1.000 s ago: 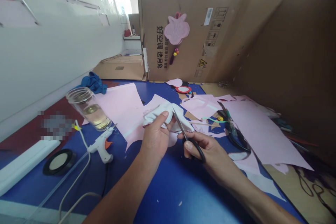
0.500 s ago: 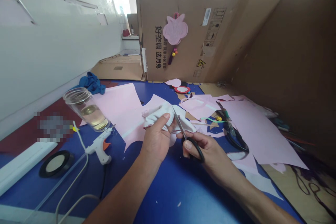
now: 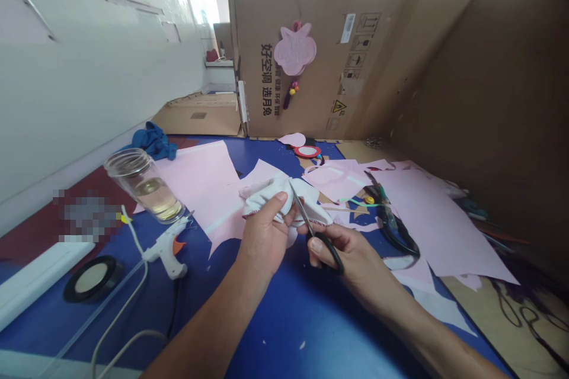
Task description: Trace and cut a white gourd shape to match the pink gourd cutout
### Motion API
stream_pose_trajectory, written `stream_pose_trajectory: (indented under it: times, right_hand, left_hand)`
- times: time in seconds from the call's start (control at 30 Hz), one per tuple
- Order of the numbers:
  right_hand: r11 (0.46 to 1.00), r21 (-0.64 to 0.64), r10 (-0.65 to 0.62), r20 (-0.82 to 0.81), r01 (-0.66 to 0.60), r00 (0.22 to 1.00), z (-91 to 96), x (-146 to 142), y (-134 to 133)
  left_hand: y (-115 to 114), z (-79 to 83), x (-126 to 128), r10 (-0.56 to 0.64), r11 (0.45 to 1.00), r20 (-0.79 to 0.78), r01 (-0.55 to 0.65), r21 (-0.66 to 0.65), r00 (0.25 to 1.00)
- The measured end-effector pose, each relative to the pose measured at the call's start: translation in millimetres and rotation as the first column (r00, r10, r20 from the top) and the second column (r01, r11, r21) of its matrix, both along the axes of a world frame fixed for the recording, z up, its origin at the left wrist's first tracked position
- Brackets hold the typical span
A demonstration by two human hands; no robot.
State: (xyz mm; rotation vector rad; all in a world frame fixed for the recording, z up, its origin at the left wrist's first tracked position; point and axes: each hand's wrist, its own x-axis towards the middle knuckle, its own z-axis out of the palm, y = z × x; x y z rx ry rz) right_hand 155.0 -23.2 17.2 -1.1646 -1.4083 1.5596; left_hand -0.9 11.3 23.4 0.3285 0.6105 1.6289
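My left hand (image 3: 268,234) is closed on a piece of white cloth (image 3: 261,196) with dark red stitching along its edge, thumb on top. In my right hand (image 3: 340,251) I hold scissors (image 3: 304,207) with black handles, fingers round the loops. Their blades point up and away across the cloth, close to my left fingertips; whether they cut into it I cannot tell. Beneath and behind the cloth lie pieces of pink sheet (image 3: 208,174). Part of the cloth is hidden behind my left fingers.
At left stand a glass jar (image 3: 155,189) of pale liquid, a white glue gun (image 3: 171,249) with its cord, and a roll of black tape (image 3: 91,278). Pliers (image 3: 391,219) and a large pink sheet (image 3: 444,219) lie at right. A cardboard box wall (image 3: 324,95) closes off the back.
The view shifts slightly. Both hands, the cloth and the scissors keep nearly the same positions.
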Motion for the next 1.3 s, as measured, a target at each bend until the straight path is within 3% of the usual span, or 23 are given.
stream_pose_trajectory:
  times: [0.43, 0.57, 0.87, 1.3]
  right_hand:
    - [1.0, -0.009, -0.009, -0.006, 0.008, 1.0, -1.4, 1.1, -0.1]
    - [1.0, -0.009, -0.011, 0.022, 0.011, 1.0, -0.7, -0.2, 0.1]
    - [1.0, 0.002, 0.01, 0.051, -0.01, 0.999, -1.0, -0.1, 0.0]
    - [1.0, 0.009, 0.023, 0.035, -0.024, 0.999, 1.5, 0.6, 0.4]
  left_hand:
    - [1.1, -0.3, -1.1, -0.018, 1.0, 0.013, 0.018, 0.005, 1.0]
    - [3.4, -2.0, -3.1, 0.027, 1.0, 0.015, -0.026, -0.016, 1.0]
    - [6.0, -5.3, -5.0, 0.109, 0.993, -0.118, -0.114, -0.03, 0.987]
    - [4.6, 0.7, -5.8, 0.104, 0.995, -0.132, -0.103, 0.014, 0.986]
